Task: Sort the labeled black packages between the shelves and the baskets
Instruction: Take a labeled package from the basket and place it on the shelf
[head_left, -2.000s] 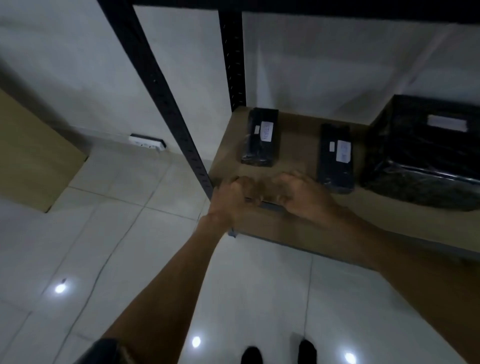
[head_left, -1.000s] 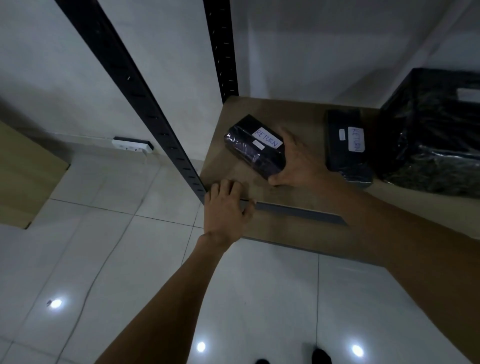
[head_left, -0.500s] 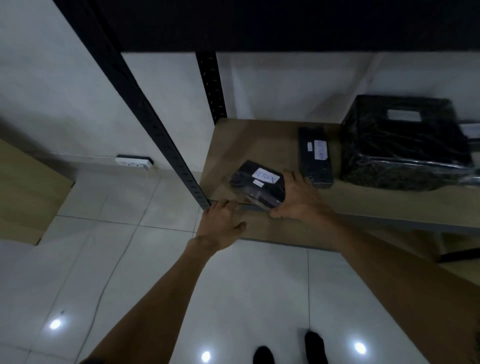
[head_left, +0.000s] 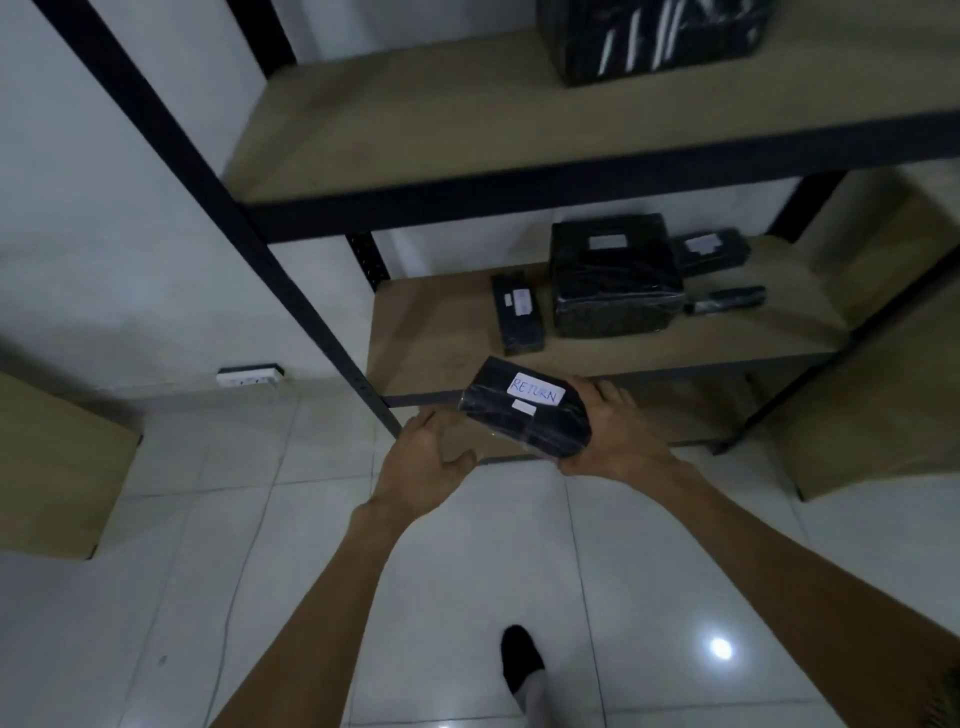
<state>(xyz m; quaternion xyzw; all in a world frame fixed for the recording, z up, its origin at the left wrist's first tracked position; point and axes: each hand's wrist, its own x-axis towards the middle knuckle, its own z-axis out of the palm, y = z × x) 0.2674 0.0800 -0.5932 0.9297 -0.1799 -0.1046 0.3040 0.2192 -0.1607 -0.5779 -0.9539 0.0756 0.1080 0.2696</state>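
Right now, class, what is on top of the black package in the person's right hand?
On the black package, gripped by the right hand, sit a white label reading RETURN and a smaller white sticker. Its underside faces away and cannot be seen.

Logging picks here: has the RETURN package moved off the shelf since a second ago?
Yes. The RETURN package, gripped by the right hand, has come forward off the lower shelf, past its front edge.
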